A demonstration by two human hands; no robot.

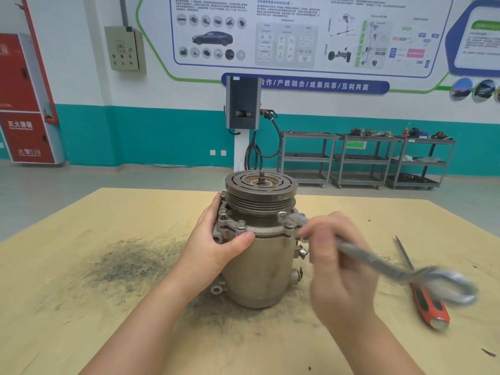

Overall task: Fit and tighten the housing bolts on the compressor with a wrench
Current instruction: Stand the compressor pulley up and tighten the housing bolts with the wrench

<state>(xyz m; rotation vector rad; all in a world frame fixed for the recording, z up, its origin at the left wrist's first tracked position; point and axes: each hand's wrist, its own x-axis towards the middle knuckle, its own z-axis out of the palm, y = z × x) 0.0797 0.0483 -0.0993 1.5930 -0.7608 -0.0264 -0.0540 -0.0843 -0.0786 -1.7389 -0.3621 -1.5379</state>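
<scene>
A grey metal compressor (259, 269) stands upright in the middle of the table, its grooved pulley (261, 189) on top. Several housing bolts (240, 224) stick up from the flange under the pulley. My left hand (219, 239) grips the compressor's left side at the flange, thumb across the front. My right hand (341, 255) holds a blurred combination wrench (384, 263). The wrench's far end sits at a bolt on the flange's right side (290, 223). Its ring end (454, 288) points toward the lower right.
A screwdriver (424, 296) with an orange-and-black handle lies on the tan table (81, 307) to the right of the wrench. Dark filings smear the tabletop at left of the compressor. Beyond the table are grey shelf carts (365, 158) and a charging post (243, 104).
</scene>
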